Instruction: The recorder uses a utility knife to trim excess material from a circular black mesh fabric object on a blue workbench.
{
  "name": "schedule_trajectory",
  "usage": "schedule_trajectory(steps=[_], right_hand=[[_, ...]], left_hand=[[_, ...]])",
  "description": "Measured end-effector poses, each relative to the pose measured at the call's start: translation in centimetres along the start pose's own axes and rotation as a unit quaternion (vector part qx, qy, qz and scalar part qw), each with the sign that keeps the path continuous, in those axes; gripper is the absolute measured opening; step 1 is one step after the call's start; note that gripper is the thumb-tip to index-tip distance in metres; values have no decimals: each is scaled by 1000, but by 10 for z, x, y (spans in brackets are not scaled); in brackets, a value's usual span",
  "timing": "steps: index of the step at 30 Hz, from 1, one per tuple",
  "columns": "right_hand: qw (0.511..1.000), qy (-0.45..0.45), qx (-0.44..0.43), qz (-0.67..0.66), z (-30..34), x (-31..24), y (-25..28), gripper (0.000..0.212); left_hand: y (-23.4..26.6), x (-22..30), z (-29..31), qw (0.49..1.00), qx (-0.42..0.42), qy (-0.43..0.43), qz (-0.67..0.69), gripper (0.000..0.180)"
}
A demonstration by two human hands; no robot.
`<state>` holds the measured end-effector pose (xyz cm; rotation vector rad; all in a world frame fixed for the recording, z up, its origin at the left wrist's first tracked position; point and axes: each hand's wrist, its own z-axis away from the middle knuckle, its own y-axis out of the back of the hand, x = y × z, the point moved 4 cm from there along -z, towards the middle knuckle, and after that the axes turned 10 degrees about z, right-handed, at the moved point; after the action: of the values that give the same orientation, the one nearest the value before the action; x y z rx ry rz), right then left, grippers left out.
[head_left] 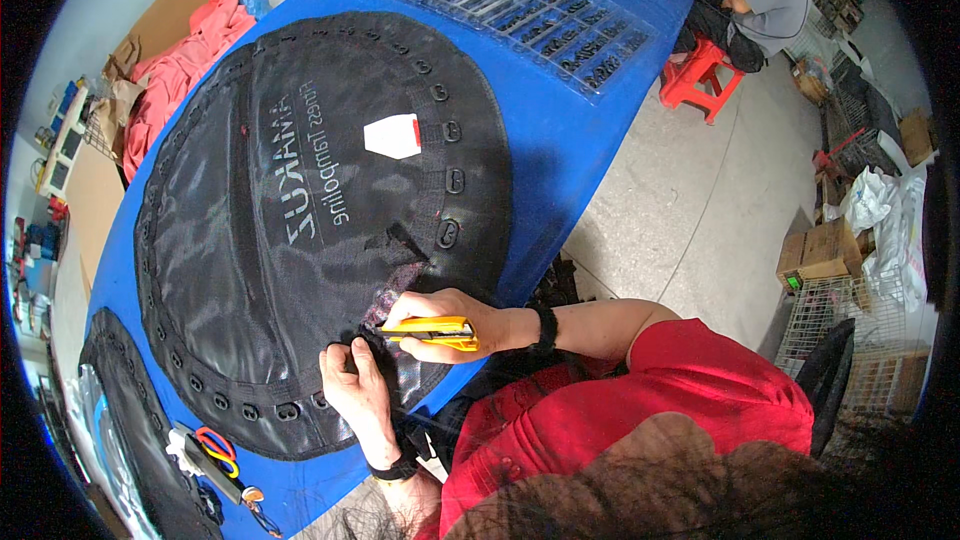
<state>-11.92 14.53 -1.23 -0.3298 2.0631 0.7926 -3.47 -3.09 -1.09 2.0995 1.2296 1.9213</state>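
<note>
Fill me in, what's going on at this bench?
Someone in a red top is working on a round black mat lying on a blue table. Their right hand holds a yellow cutter-like tool pointed at the mat's near side. Their left hand is curled closed beside the tip; its exact grip is hidden. Behind, another person sits on a red stool.

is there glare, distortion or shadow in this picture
Head view: pale sheen streaks the round black mat; head view: the blue table has bowed edges, the picture's rim black; head view: a shadow darkens the table right of the mat.
</note>
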Motion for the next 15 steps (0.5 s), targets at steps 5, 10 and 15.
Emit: schedule_trajectory(steps=[5, 10, 15], right_hand=[[1000, -2, 0, -4, 0, 0, 1, 23], [1000, -4, -1, 5, 1, -2, 0, 24], [1000, -4, 1, -8, 3, -3, -4, 24]], left_hand=[[-4, -3, 0, 999, 17, -20, 38, 36], [-3, -3, 0, 999, 12, -21, 48, 37], [4, 4, 3, 999, -3, -13, -34, 34]])
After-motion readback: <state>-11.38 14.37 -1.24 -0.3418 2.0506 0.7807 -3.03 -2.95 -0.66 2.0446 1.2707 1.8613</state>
